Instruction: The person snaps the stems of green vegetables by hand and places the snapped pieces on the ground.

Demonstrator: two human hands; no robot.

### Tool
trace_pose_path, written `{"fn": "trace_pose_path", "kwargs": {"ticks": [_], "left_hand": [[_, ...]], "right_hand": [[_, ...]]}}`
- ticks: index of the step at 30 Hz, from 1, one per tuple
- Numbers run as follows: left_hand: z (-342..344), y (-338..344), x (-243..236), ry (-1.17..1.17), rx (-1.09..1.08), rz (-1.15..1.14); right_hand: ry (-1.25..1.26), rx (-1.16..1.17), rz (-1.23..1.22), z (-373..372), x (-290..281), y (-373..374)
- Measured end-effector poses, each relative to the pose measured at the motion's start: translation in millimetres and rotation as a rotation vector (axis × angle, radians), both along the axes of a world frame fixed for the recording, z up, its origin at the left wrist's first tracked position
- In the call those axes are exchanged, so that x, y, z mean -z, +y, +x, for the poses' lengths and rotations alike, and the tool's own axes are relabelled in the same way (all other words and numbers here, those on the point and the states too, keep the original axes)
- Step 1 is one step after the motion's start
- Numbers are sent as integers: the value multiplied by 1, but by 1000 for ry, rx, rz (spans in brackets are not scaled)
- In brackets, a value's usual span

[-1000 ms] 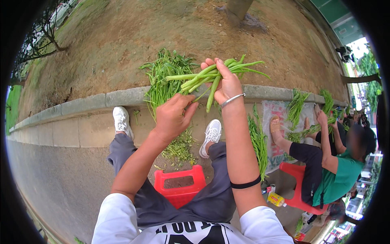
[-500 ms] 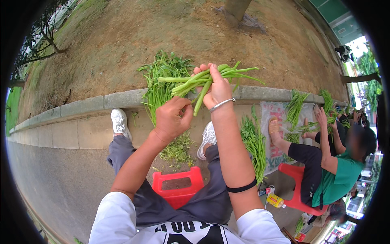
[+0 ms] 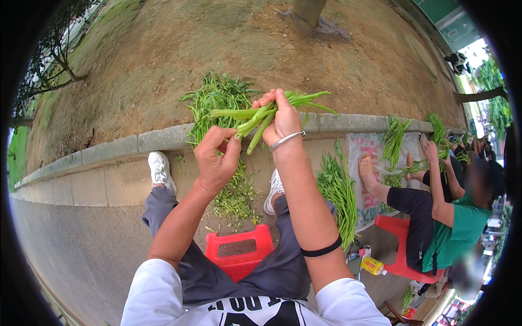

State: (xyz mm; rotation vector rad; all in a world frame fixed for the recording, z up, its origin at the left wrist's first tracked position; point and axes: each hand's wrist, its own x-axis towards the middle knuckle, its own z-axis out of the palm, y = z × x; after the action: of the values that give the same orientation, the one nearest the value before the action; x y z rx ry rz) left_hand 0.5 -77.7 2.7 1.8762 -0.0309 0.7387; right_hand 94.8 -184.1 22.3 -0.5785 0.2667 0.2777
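A bunch of thick green leafy-vegetable stems (image 3: 255, 120) sticks out on both sides of my right hand (image 3: 280, 119), whose fingers are wrapped round it. My left hand (image 3: 217, 158) is closed in a pinch at the lower cut end of one stem; whether a scrap sits between the fingertips is too small to tell. Behind the hands, a heap of long leafy greens (image 3: 209, 106) lies over the kerb. Chopped green trimmings (image 3: 236, 202) are scattered on the ground between my shoes.
A red plastic stool (image 3: 239, 251) is between my legs. More leafy stalks (image 3: 340, 187) lie to the right, beside a printed plastic sheet (image 3: 367, 157). A person in a green top (image 3: 459, 231) sits on another red stool (image 3: 399, 239), near a yellow-labelled bottle (image 3: 373, 265). The stone kerb (image 3: 109, 150) crosses ahead.
Both hands have shifted slightly left with the stems. My left fingertips have come up against the stem ends, and the bunch is tilted a little differently.
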Motion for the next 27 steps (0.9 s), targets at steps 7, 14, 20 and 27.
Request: {"fn": "trace_pose_path", "kwargs": {"ticks": [7, 14, 20, 27], "left_hand": [[-2, 3, -1, -85, -67, -43], [-9, 23, -10, 79, 121, -420], [-26, 29, -10, 499, 844, 4], [-33, 41, 3, 520, 714, 125]], "right_hand": [[26, -14, 128, 5, 1, -1], [-43, -37, 171, 19, 1, -33], [-8, -125, 95, 18, -3, -34], [-5, -213, 5, 12, -8, -25]]}}
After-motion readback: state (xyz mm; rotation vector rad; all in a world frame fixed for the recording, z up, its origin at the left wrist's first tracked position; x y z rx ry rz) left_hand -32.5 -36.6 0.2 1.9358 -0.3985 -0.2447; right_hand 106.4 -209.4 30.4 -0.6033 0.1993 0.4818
